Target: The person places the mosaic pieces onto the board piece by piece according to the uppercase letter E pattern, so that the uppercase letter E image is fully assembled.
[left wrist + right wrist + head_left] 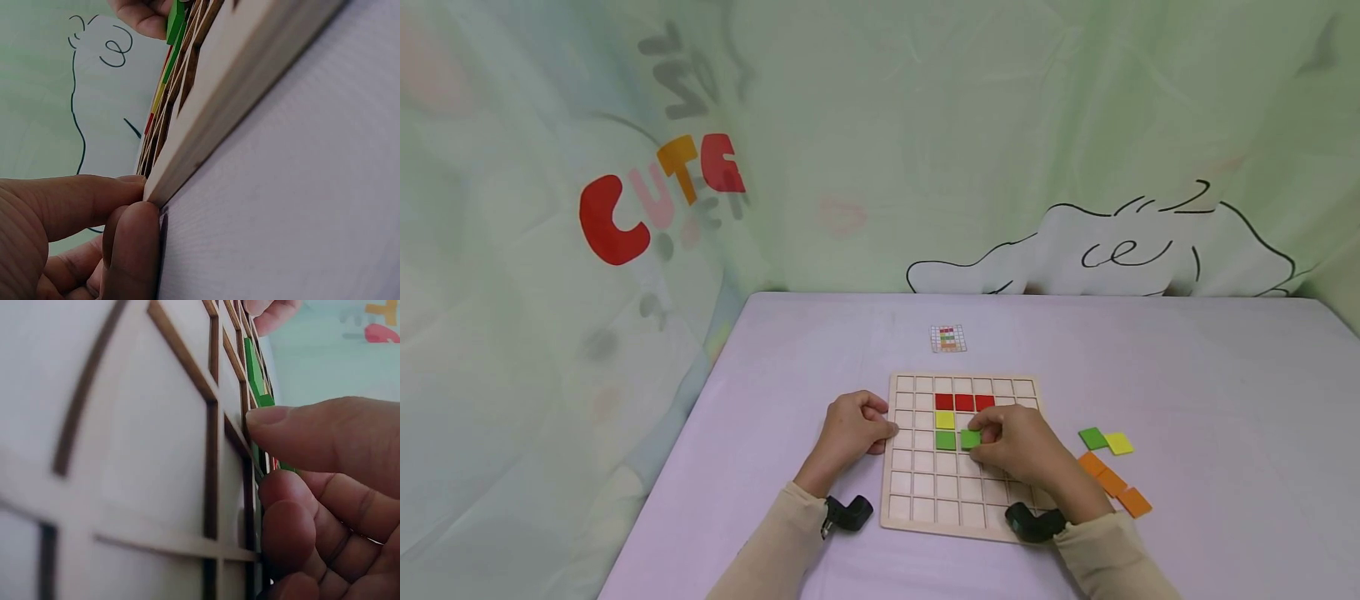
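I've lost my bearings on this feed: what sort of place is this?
Probably a screened-off tabletop workspace: printed sheeting backs the lavender table, where a wooden grid board and loose orange tiles lie.

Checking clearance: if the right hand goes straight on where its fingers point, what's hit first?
Likely the placed green tile, just left of the pinched green tile in the right hand. Height above the board is hard to judge, so it might pass over.

Even light fills the head view; dimmer wrist views slightly blur the near board (75, 512).
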A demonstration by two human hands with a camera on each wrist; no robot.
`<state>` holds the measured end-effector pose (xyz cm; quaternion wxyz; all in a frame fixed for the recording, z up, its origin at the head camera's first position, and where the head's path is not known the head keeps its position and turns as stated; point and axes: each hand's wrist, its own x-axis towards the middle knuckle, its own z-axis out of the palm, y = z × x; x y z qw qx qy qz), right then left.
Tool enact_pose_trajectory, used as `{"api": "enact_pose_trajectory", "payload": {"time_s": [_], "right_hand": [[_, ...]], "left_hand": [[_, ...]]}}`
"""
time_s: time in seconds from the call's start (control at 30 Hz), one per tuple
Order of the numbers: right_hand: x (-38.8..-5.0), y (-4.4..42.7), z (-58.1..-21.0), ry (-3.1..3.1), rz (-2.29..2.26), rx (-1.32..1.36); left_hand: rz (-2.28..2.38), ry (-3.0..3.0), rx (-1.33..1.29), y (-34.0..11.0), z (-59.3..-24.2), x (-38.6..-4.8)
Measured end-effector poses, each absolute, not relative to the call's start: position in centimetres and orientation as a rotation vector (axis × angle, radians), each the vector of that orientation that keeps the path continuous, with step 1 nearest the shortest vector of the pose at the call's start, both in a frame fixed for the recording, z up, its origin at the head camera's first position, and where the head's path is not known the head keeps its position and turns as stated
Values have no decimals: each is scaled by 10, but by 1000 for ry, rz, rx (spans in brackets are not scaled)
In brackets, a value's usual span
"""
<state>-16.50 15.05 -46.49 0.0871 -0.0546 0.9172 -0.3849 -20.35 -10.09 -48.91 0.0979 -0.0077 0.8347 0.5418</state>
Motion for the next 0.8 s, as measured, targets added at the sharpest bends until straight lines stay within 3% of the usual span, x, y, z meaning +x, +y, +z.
{"api": "enact_pose_trajectory", "payload": {"time_s": [0.8], "right_hand": [[-165,146,-464,2742,-1114,-177]], "left_hand": [[1614,2453,-17,-102,-489,-204]]}}
